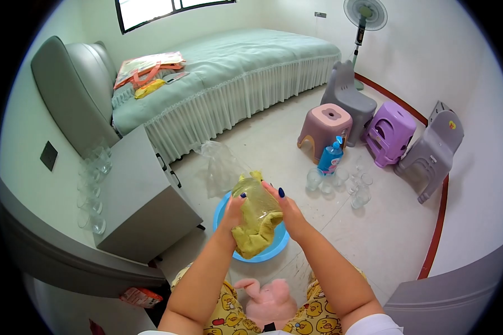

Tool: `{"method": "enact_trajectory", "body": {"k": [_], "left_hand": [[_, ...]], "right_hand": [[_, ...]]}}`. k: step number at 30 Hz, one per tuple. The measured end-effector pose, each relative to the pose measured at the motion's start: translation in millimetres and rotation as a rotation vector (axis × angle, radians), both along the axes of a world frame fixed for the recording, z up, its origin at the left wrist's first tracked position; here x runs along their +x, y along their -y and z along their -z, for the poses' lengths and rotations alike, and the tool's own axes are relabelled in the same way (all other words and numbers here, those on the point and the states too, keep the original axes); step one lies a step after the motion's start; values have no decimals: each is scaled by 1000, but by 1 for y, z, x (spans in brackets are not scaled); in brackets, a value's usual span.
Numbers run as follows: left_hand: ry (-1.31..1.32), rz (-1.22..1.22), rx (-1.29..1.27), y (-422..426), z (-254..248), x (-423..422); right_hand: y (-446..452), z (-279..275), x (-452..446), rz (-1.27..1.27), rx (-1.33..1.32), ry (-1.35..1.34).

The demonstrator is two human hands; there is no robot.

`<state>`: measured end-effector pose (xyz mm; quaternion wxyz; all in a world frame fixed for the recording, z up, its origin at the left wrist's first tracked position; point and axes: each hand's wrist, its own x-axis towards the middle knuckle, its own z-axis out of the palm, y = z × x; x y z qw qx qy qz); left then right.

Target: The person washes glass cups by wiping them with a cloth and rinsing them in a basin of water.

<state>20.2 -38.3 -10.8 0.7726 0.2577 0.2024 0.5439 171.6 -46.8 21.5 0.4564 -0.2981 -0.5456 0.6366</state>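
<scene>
My left hand (232, 216) and my right hand (289, 211) hold a clear drinking glass (258, 196) between them, above a blue basin (274, 254). A yellow-green cloth (254, 240) is bunched around the glass. It hangs below my hands, and a bit of it shows at the far end. My fingers curl along both sides of the glass, with dark blue nails showing. Part of the basin is hidden behind the cloth and my hands, so its contents cannot be made out.
Several glasses (327, 181) stand on the floor by a blue pump bottle (331, 156). More glasses (90, 204) line the grey cabinet (137, 195). A clear plastic bag (217, 167) lies beyond the basin. Stools (324, 131), chairs (439, 145), a bed (235, 61) and a fan (365, 14) stand around.
</scene>
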Motion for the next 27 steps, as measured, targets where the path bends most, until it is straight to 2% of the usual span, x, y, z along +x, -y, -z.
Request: {"method": "enact_trajectory", "body": {"k": [2, 4, 6, 8, 11, 12, 14, 15, 17, 21, 23, 27], "left_hand": [[121, -1, -166, 5, -5, -1], [91, 36, -147, 3, -5, -10], [55, 78, -128, 0, -9, -11], [46, -58, -110, 0, -16, -9], [4, -91, -78, 0, -18, -12], [4, -93, -78, 0, -18, -12], [-116, -131, 45, 1, -20, -13], [-117, -131, 44, 2, -19, -13], [-383, -147, 147, 6, -17, -8], [-346, -199, 97, 12, -13, 6], [-560, -326, 186, 15, -10, 9], [-603, -379, 277, 15, -5, 10]], "right_hand": [[-3, 11, 1, 25, 3, 69], [-8, 24, 1, 197, 297, 585], [-10, 25, 5, 185, 319, 570], [-7, 14, 7, 290, 471, 541], [-3, -16, 19, 345, 616, 547], [-4, -15, 21, 344, 617, 547], [-4, -14, 21, 335, 537, 789], [-2, -14, 19, 335, 537, 789], [4, -14, 12, 404, 574, 900], [2, 5, 8, 480, 646, 971], [0, 17, 9, 378, 622, 1078], [0, 19, 6, 400, 598, 1059]]}}
